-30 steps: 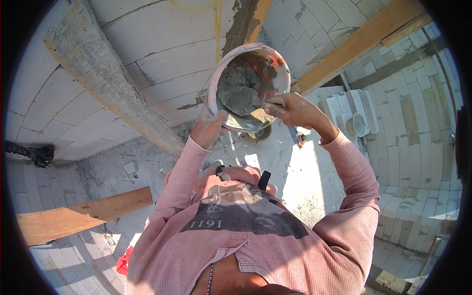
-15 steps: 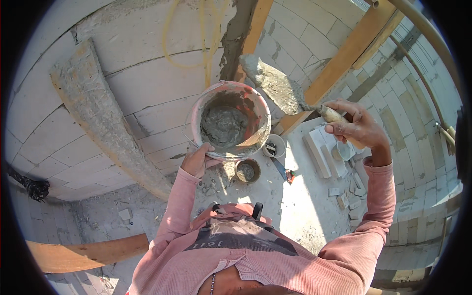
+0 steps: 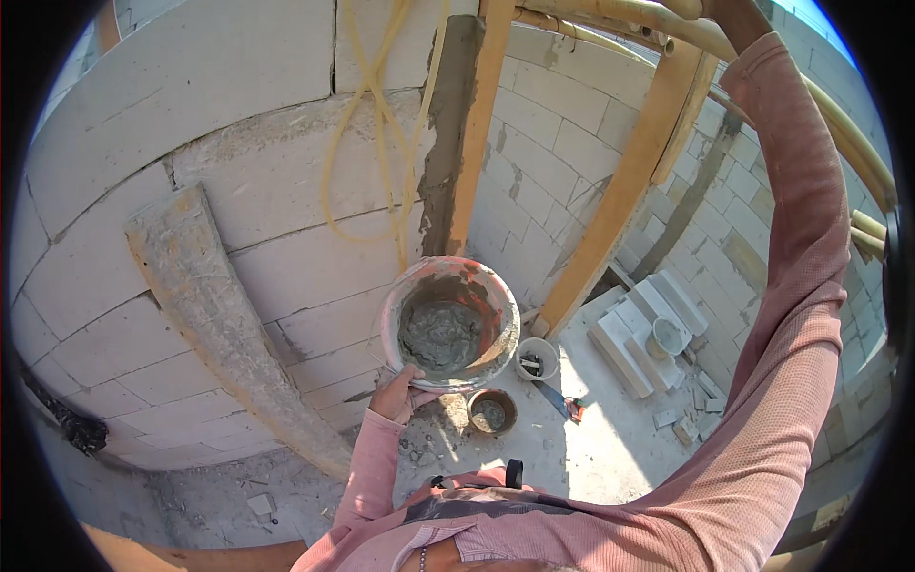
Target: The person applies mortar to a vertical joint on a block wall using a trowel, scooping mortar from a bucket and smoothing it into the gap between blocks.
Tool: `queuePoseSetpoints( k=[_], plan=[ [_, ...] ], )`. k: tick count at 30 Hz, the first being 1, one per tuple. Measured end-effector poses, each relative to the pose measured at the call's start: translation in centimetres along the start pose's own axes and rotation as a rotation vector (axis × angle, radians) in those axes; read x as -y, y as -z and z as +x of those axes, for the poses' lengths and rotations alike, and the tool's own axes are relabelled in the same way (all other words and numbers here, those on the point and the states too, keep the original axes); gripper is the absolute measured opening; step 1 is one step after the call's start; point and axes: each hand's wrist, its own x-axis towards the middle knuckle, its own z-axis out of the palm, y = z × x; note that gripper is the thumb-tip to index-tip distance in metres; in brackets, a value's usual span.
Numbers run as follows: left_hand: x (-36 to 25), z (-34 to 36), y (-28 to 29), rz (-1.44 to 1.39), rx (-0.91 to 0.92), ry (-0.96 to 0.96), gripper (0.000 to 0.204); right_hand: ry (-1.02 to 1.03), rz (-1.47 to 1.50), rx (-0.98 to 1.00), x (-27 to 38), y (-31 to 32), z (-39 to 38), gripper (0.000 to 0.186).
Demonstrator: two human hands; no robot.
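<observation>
Left hand (image 3: 393,396) at the near-left rim of a round bucket (image 3: 497,329); fingers closed on the rim, thumb over the edge. Bucket sits near the middle of the scene, mouth facing the camera; inner wall reddish, smeared grey. Wet grey mortar (image 3: 440,336) inside, surface lumpy. Right arm stretched out along the right side to the far edge; right hand (image 3: 732,15) largely cut off by the edge of view, so spread or grip of its fingers cannot be told. A rounded tan end (image 3: 681,8) shows just beside that hand; whether it is held, cannot tell. Near side of bucket: small brown container (image 3: 512,416) with grey material in it. Right of bucket: white pail (image 3: 550,351) with small items inside, not identifiable. Just nearer than the pail, a hand tool (image 3: 574,410) with bluish blade and red-and-black handle, lying on the floor (image 3: 605,458). Farther right, pale blocks (image 3: 620,353) in a group, with a white tub (image 3: 666,336) among them. Left: mortar-crusted plank (image 3: 214,286) slanting against the pale block wall (image 3: 105,276). Far side, beyond the bucket: yellow hose (image 3: 382,124) hanging in loops, left of a grey mortar strip (image 3: 450,133) edged by an upright timber (image 3: 478,124). A second timber (image 3: 624,191) slants to its right.
</observation>
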Motion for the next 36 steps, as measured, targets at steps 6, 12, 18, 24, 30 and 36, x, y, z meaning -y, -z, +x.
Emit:
queuePoseSetpoints(
  k=[6,12,18,24,30,36],
  plan=[
    [0.4,-1.1,1.4,-0.043,-0.062,-0.001,0.033,-0.053,-0.119,-0.023,-1.2,-1.0,2.6,0.046],
    [0.9,-1.0,4.0,-0.021,-0.108,-0.007,0.033,-0.053,-0.241,-0.018,-0.9,-2.0,3.4,0.046],
    [0.9,-1.5,3.7,-0.039,-0.146,-0.008,0.031,-0.053,-0.342,-0.012,-0.8,-2.7,3.8,0.046],
    [1.0,-1.8,3.5,-0.04,-0.132,-0.019,0.031,-0.037,-0.408,-0.006,-0.5,-3.1,3.8,0.046],
    [1.7,-1.8,4.0,-0.002,-0.137,-0.028,0.034,-0.024,-0.461,-0.002,-0.3,-3.5,3.6,0.046],
    [2.2,-2.0,4.9,0.0,-0.128,0.027,0.033,-0.011,-0.494,-0.002,-0.3,-3.7,3.4,0.046]
  ],
)
